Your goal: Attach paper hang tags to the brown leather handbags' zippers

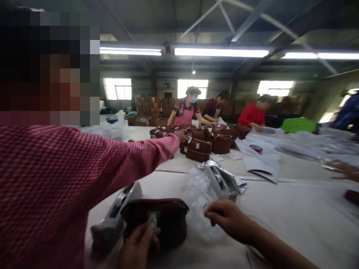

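A dark brown bag (171, 228) with a reddish top edge stands upright on the white table at the near centre. In front of it my left hand (140, 241) is closed, its thumb and fingers pinching a small pale tag (152, 224) at the bag's front. To the right of the bag, my right hand (224, 216) hangs over crumpled clear plastic (200, 194) with its fingers curled together. Whether anything small is between those fingers cannot be made out.
A co-worker in a checked sleeve (134, 157) leans in from the left, reaching to several brown bags (198, 149). Boxy grey holders stand behind the plastic (220, 181) and left of my bag (120, 201). White sheets (262, 160) lie right. Other people stand across the table.
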{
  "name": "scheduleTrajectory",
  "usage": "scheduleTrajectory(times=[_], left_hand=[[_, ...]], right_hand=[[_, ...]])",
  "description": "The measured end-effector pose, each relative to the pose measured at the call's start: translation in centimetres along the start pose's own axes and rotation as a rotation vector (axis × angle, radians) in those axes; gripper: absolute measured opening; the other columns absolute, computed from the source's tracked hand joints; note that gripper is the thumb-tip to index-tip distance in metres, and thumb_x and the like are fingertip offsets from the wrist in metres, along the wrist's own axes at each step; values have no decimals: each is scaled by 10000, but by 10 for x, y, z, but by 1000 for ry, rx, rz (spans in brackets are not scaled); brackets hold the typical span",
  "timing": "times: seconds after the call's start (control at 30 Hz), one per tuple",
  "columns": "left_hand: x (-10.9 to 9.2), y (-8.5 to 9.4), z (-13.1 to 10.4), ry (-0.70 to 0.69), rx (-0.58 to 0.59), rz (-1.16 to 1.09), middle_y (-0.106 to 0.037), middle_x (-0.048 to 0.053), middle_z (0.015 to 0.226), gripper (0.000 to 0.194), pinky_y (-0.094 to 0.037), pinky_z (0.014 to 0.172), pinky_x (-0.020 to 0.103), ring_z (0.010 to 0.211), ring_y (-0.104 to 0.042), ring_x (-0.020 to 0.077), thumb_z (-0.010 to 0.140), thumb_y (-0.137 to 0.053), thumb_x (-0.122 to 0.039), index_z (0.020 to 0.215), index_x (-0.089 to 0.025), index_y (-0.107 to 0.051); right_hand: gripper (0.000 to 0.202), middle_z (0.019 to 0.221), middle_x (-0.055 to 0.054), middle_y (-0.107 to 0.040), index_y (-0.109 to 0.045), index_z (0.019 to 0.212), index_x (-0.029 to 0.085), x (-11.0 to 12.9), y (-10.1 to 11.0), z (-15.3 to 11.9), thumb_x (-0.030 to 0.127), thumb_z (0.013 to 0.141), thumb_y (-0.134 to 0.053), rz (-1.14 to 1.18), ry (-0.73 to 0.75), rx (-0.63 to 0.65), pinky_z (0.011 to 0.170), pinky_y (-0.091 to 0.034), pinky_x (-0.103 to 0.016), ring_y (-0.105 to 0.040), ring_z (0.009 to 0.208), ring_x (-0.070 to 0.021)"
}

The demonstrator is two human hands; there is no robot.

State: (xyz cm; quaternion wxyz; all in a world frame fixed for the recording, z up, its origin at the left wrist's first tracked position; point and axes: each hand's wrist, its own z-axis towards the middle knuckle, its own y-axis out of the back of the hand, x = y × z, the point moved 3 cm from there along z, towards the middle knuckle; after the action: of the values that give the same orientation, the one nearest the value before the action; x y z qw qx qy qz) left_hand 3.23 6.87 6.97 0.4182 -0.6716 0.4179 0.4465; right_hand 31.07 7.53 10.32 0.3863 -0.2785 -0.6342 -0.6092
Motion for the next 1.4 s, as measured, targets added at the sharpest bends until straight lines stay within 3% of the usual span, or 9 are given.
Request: scheduleTrajectory(times=[0.2,0.37,0.67,1.0,1.4], left_hand=[[15,10,-1,-70,116,87,-726,66,801,504,-513,646,263,682,-633,167,676,-760,-560,931,-130,-702],[10,12,-2,-170,163,172,-717,46,752,462,-527,647,279,721,-663,213,723,-716,-551,955,-152,-707],[11,16,-1,-370,133,322,-749,78,941,324,-544,758,301,838,-694,240,827,-622,-467,990,-204,-717],[15,15,0,-581,47,469,-736,40,862,150,-524,725,269,797,-686,202,864,-582,-316,898,-235,-702],[12,11,0,-765,-45,521,-736,27,818,149,-547,677,274,745,-703,194,873,-530,-223,884,-233,-678]], right_hand=[[193,680,-11,-696,-742,761,172,75,-75,14,297,819,-607,229,60,243,567,-438,-203,-598,623,-138],[195,668,-3,-695,-754,755,166,91,-107,33,276,810,-603,154,15,241,506,-393,-185,-584,601,-126],[198,624,4,-680,-767,756,175,94,-113,47,251,784,-586,-66,-36,195,496,-372,-197,-576,576,-131],[181,605,-11,-692,-754,688,172,92,-121,51,246,747,-600,-178,-159,114,471,-355,-205,-592,567,-144],[243,573,-21,-666,-683,593,174,107,-125,57,304,761,-564,-464,-54,-2,488,-292,-230,-557,553,-133]])
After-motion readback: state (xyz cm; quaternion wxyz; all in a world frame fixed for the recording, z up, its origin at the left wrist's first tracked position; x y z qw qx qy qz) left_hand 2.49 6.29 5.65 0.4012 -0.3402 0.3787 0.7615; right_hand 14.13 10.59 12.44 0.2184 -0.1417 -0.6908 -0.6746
